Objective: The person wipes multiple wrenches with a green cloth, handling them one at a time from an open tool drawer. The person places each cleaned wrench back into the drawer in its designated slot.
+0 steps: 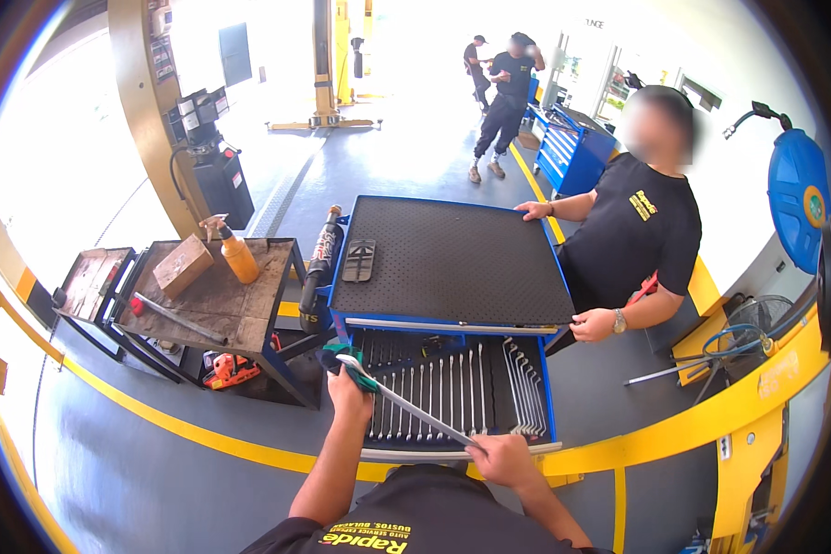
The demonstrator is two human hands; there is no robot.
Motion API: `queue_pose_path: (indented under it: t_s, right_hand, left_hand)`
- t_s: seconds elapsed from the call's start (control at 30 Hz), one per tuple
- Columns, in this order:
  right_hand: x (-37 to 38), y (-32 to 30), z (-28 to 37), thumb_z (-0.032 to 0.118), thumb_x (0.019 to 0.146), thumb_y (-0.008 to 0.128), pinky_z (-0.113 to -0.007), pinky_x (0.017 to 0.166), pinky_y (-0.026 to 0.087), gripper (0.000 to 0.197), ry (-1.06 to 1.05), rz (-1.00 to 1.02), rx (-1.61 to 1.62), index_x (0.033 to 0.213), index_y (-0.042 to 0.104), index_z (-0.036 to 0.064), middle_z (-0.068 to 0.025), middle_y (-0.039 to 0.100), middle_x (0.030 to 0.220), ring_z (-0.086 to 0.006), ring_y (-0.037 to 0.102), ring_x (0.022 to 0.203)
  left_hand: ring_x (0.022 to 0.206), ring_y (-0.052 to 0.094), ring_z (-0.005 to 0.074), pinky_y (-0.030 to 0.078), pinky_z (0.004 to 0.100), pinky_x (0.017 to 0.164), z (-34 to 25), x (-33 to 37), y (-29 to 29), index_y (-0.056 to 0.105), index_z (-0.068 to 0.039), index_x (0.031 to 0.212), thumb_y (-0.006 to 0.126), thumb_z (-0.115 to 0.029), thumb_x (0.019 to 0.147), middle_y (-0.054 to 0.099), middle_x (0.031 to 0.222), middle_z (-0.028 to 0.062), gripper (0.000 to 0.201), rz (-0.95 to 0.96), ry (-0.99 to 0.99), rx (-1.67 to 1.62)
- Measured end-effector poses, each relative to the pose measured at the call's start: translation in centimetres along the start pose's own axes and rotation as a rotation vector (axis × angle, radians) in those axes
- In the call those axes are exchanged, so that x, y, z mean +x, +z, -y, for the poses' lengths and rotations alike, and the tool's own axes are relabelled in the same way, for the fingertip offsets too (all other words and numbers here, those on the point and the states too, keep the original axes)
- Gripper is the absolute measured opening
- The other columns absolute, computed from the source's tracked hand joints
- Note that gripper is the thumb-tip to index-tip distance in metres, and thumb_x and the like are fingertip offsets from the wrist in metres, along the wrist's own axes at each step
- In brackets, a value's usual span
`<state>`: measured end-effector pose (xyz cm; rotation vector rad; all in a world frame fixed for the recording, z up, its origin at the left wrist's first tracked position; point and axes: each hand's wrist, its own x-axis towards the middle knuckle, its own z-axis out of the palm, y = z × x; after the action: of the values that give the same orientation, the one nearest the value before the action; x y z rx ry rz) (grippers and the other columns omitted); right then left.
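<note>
A long silver wrench [417,410] slants above an open tool drawer [537,449]. My left hand [349,397] is closed round its upper left end, with a dark green cloth [364,379] bunched between hand and metal. My right hand [506,460] grips the lower right end, near the drawer's front edge. Under the long wrench, a row of combination wrenches [473,388] lies in the drawer, graded by size. Offset ring wrenches [523,388] lie at the drawer's right side.
The blue tool cabinet [452,258] has a black mat top with a small dark tray [359,261]. A co-worker [637,231] stands at its right, both hands on its edge. Left stands a worn cart [171,309] bearing a spray bottle [239,257] and a wooden block [184,266].
</note>
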<state>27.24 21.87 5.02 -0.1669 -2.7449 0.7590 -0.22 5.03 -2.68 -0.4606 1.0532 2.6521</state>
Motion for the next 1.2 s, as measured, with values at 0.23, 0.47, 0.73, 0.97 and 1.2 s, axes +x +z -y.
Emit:
queue_pose_path:
  t_s: [0.23,0.47,0.73,0.97,1.2]
  right_hand:
    - [-0.9,1.7,0.5,0.021,0.093,0.067,-0.036,0.058,0.052,0.017,0.235,0.105,0.306,0.098,0.073,0.006,-0.0099,0.07,0.071,-0.0262,0.068,0.061]
    - [-1.1,-1.5,1.2,0.019,0.094,0.067,-0.031,0.059,0.052,0.016,0.335,0.218,0.46,0.099,0.073,0.0046,-0.0066,0.07,0.068,-0.0178,0.067,0.059]
    - [-1.6,-2.3,0.5,0.014,0.093,0.068,-0.028,0.061,0.053,0.018,0.314,0.285,0.425,0.104,0.074,0.0016,-0.01,0.072,0.07,-0.0146,0.069,0.061]
    - [-1.7,-3.4,-0.1,0.02,0.092,0.07,-0.031,0.061,0.052,0.021,0.378,0.435,0.472,0.103,0.075,0.003,-0.0091,0.072,0.07,-0.0161,0.068,0.06]
    - [-1.5,-7.1,-2.8,0.011,0.081,0.083,-0.026,0.061,0.052,0.025,0.478,0.225,0.57,0.101,0.072,0.0002,-0.004,0.07,0.073,-0.0105,0.065,0.062]
  left_hand:
    - [0.104,0.065,0.0195,0.05,0.0361,0.093,-0.4,0.1,0.6,0.065,-0.012,0.122,0.044,-0.034,0.108,0.068,0.114,0.0028,0.033,0.08,-0.08,-0.248]
    - [0.1,0.067,0.0225,0.055,0.0364,0.088,-7.4,-1.9,2.0,0.061,-0.003,0.124,0.051,-0.027,0.105,0.068,0.115,0.0123,0.033,0.604,-0.055,0.034]
    - [0.086,0.068,0.0126,0.057,0.0303,0.081,-8.9,-2.0,0.6,0.066,0.0,0.11,0.074,-0.002,0.09,0.072,0.096,0.0043,0.022,0.789,0.056,0.631]
    - [0.081,0.069,0.0108,0.057,0.029,0.076,-11.4,-2.6,-0.1,0.072,0.003,0.1,0.079,-0.001,0.085,0.074,0.09,0.0045,0.017,0.971,-0.117,0.978]
    - [0.077,0.067,0.0157,0.055,0.0321,0.077,-9.5,-3.7,1.0,0.073,0.002,0.106,0.077,-0.023,0.091,0.074,0.086,0.0089,0.029,1.345,-0.214,1.605]
